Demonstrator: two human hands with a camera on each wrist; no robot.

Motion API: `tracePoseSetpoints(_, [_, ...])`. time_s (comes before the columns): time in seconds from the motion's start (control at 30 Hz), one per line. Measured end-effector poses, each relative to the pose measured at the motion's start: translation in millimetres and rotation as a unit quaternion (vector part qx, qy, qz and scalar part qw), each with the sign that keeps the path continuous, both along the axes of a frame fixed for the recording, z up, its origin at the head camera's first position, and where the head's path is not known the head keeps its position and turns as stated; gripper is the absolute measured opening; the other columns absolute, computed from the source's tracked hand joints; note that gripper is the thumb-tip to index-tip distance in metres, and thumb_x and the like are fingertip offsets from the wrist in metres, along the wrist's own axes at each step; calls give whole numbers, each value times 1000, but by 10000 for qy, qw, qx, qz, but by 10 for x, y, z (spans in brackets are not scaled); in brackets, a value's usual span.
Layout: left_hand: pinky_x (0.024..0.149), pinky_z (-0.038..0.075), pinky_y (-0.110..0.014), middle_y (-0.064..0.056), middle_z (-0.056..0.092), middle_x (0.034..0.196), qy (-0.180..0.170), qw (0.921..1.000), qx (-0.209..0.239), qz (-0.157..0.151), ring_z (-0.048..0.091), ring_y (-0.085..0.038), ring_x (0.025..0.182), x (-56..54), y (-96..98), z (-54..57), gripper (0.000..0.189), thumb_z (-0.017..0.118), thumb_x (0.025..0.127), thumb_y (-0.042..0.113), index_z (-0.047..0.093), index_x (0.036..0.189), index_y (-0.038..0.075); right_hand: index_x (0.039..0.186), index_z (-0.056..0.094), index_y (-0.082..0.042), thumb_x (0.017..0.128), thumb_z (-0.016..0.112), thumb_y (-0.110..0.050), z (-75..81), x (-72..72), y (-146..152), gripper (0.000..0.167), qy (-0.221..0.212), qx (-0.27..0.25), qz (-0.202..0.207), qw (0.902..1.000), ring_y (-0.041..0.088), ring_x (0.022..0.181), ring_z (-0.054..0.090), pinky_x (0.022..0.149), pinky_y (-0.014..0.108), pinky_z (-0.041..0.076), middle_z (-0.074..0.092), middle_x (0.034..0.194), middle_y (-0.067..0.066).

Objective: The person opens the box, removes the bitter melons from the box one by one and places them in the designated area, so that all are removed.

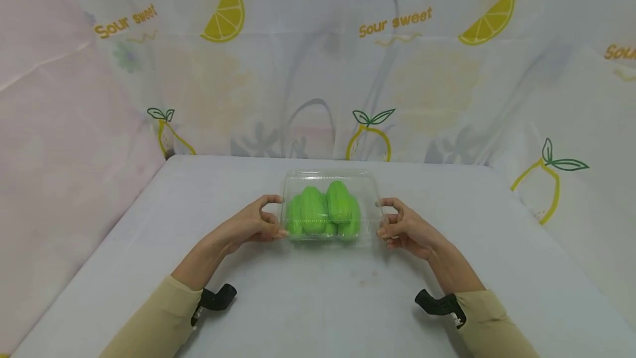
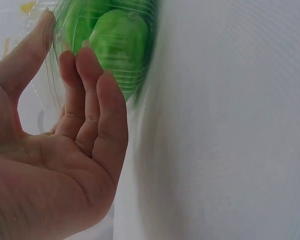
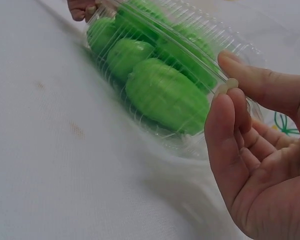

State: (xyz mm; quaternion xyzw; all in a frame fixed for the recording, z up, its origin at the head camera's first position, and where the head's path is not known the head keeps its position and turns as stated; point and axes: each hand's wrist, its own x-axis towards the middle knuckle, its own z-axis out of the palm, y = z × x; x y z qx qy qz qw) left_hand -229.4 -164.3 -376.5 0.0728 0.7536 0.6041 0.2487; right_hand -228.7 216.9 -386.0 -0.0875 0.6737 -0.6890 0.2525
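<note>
A clear plastic clamshell box (image 1: 370, 189) with a ribbed lid sits at the middle of the white table, between my two hands. Inside lie several bright green, oblong, ridged vegetable-like pieces (image 1: 313, 210), larger in the right wrist view, where one smooth green piece (image 3: 165, 95) leans near the box wall. My left hand (image 1: 252, 223) grips the box's left side, thumb and fingers spread along its edge; the left wrist view shows the fingers (image 2: 110, 115) against the wall. On the opposite side my right hand (image 1: 409, 230) pinches the rim between thumb and fingers.
White cloth covers the table (image 1: 318, 303), with a few faint brown spots (image 3: 77, 131) in front of the box. Behind it hangs a lemon-print curtain (image 1: 298, 70). Black wrist devices (image 1: 221, 297) sit at both beige sleeves (image 1: 154, 319).
</note>
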Motion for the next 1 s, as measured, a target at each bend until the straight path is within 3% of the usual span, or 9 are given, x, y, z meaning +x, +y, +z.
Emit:
tracePoseSetpoints(0.33, [73,55,-27,2,59,74,106,9999,-83,-56,57,-12,73,25,-44,-17,92,81,82,16,21,151,13,127,37,-16,87,63,7,-41,13,-24,53,-90,-388,-66,9992,8,60,56,56,20,54,57,69,-6])
tracePoseSetpoints(1.0, [70,55,-26,2,59,72,48,9999,-24,-110,59,-12,71,21,-39,-38,92,80,83,17,19,152,14,105,48,-15,87,62,7,-46,21,-19,32,-48,-409,-193,9990,6,57,59,56,21,55,61,66,-6])
